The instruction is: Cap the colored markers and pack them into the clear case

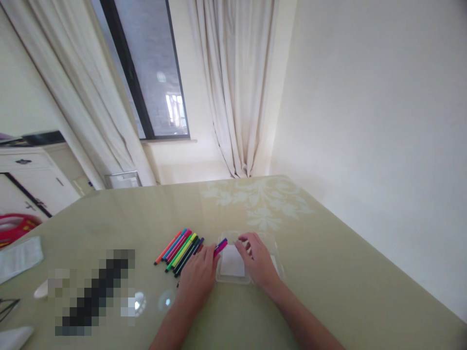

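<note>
- Two bare forearms in from the near edge, hands apart, both resting on the table point(328, 253).
- Left hand point(197, 278) palm down, fingers pinched on a pink-and-blue marker point(221, 247), tip angled over the near-left corner of a clear plastic case point(277, 253).
- Right hand point(257, 260) flat on the same case, fingers curled at its far rim, pressed on the plastic; not clear whether gripping or only steadying.
- Inside the case: a white paper insert point(232, 266) lying flat between the two hands; nothing else discernible in it.
- Just left of the left hand, a row of markers point(178, 250) side by side on the table, touching one another, slanted from near-left to far-right: orange, blue, pink, green, yellow, black among them.
- Further left, a blurred-out dark patch, then a folded white cloth point(20, 257) near the table's left edge.
- Table surface glossy, pale olive green, with a white floral pattern point(262, 204) at the far side and ceiling-light reflections near the left forearm.
- Beyond the table: a plain white wall on the right, cream curtains point(237, 87) either side of a dark-framed window point(153, 68), a white cabinet point(32, 175) and something red point(16, 228) at far left.
</note>
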Tool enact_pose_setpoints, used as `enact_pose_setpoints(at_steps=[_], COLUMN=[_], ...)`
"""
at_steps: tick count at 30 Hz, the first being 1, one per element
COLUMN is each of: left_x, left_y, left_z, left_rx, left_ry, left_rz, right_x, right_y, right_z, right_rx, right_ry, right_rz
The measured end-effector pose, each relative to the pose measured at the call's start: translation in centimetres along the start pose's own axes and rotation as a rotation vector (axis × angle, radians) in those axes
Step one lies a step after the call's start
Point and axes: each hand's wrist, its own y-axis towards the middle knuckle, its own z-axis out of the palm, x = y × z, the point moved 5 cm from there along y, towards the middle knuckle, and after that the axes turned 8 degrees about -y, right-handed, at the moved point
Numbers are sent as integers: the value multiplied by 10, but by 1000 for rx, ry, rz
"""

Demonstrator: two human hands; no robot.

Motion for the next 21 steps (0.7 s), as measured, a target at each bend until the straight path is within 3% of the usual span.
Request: enact_pose_setpoints(at_steps=[3,6,13,21], left_x=[12,16,15,23], left_y=[2,0,-4,1], left_z=[-11,-17,-20,-21], left_rx=[76,125,138,139], left_ry=[110,161,180,145], left_rz=[-157,-222,-244,-262], right_x=[-14,-23,-41,-86], right_y=[5,7,17,32], right_z=[-5,-7,-22,-63], right_rx=[29,75,130,49], right_ry=[-327,-509,-636,-769], right_rz=[-6,-25,-19,138])
